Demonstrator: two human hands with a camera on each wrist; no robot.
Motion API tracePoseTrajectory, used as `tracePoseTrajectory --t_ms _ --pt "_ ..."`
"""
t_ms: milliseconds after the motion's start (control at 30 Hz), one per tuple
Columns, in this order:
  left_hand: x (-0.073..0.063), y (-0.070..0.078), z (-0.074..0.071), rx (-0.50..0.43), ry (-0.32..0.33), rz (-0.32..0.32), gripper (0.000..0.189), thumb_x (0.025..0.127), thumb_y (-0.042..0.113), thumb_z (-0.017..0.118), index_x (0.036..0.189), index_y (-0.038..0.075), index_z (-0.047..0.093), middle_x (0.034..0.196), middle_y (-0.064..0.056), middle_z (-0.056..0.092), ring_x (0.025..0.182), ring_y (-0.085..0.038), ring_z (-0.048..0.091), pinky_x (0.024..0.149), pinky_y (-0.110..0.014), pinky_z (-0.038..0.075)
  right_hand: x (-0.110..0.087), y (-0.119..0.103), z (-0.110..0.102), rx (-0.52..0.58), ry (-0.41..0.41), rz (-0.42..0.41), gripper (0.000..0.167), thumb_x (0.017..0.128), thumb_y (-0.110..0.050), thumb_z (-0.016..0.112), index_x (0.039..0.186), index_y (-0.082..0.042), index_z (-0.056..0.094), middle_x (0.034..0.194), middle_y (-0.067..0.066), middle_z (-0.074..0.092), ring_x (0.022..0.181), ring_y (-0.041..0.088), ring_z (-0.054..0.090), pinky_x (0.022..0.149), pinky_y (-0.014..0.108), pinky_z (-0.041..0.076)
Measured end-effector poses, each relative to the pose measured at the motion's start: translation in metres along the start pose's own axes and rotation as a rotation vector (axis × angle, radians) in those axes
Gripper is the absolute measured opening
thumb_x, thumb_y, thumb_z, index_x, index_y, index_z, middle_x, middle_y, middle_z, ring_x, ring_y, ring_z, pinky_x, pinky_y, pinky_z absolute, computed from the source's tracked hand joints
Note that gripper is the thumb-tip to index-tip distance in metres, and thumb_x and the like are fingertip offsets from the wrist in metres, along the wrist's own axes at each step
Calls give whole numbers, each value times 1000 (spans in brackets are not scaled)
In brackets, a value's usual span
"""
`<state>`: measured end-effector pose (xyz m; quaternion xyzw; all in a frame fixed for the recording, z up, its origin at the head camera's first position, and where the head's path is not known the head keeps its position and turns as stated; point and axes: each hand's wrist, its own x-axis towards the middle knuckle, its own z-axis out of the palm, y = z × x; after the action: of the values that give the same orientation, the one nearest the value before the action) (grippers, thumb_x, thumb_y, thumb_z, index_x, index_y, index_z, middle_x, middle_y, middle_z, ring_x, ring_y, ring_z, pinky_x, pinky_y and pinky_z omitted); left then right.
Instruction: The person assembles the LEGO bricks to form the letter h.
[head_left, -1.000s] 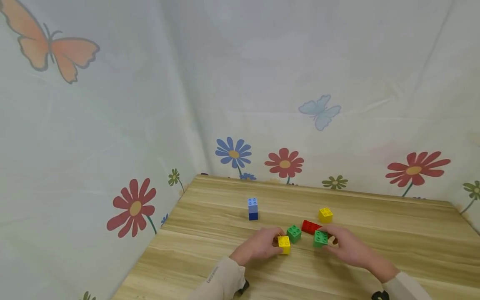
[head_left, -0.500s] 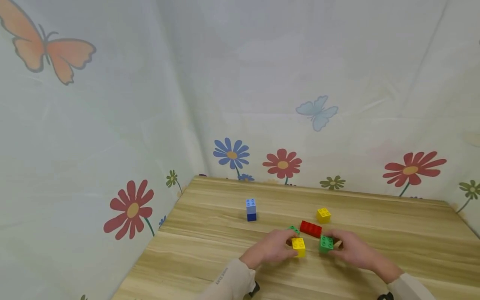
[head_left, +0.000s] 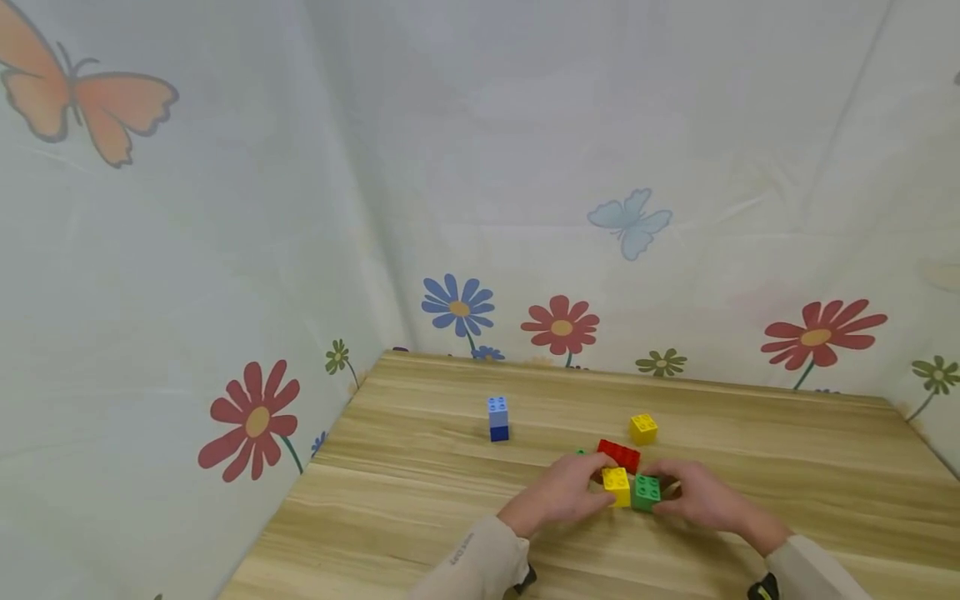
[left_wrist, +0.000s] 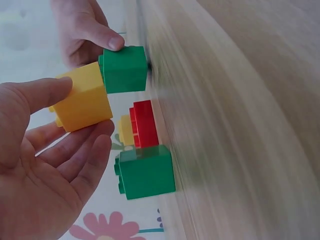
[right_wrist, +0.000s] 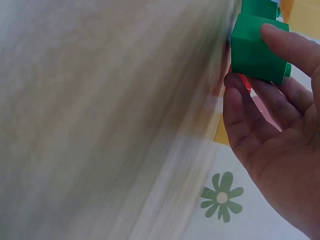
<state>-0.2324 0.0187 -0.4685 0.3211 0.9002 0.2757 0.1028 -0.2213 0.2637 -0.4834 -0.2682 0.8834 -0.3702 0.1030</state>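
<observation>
My left hand (head_left: 564,493) pinches a yellow toy building block (head_left: 617,488) between thumb and fingers, studs up. Just to its right, my right hand (head_left: 703,498) grips a green building block (head_left: 647,493) from the side. The two blocks stand side by side, and the yellow one sits a little higher than the green in the left wrist view. Behind the left fingers, a second green block (left_wrist: 147,174) rests on the table, mostly hidden in the head view. A longer red brick (head_left: 619,456) lies just beyond the held blocks.
Farther back on the wooden table (head_left: 420,467) is another yellow block (head_left: 643,429). A light blue block on a dark blue one forms a stack (head_left: 498,418) at the left. Flower-printed cloth (head_left: 480,208) hangs behind the table and along its left side.
My left hand has carried the yellow block rightward, past the loose green block, up to the green one in my right hand. The right hand has shifted only slightly, uncovering the red brick.
</observation>
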Motion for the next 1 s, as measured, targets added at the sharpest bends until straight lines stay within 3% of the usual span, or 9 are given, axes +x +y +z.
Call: tracePoseTrajectory --t_ms 233,400,767,1000 --pt "10 5 7 3 23 12 40 91 34 63 128 21 56 115 14 59 99 0 54 85 -22 45 3 8 1 -8 -18 38 39 81 -22 75 114 -8 61 108 2 60 90 18 56 79 38 51" --pt "16 8 10 3 28 24 41 91 34 63 129 21 55 114 15 58 97 -1 53 85 -21 45 4 13 3 -15 -8 13 43 82 -23 75 116 -4 60 111 5 61 91 18 58 78 37 51" --pt "26 11 12 84 66 128 44 94 32 59 135 18 51 124 12 56 103 2 52 86 -17 43 7 16 2 4 -12 -45 30 81 -21 75 105 -9 63 95 -3 62 82 9 57 70 26 49" --pt "31 14 14 113 59 157 44 95 32 58 136 19 51 127 9 54 107 0 51 89 -18 42 8 19 0 74 -37 53 36 81 -20 76 109 -5 61 88 1 61 75 10 54 64 24 46"
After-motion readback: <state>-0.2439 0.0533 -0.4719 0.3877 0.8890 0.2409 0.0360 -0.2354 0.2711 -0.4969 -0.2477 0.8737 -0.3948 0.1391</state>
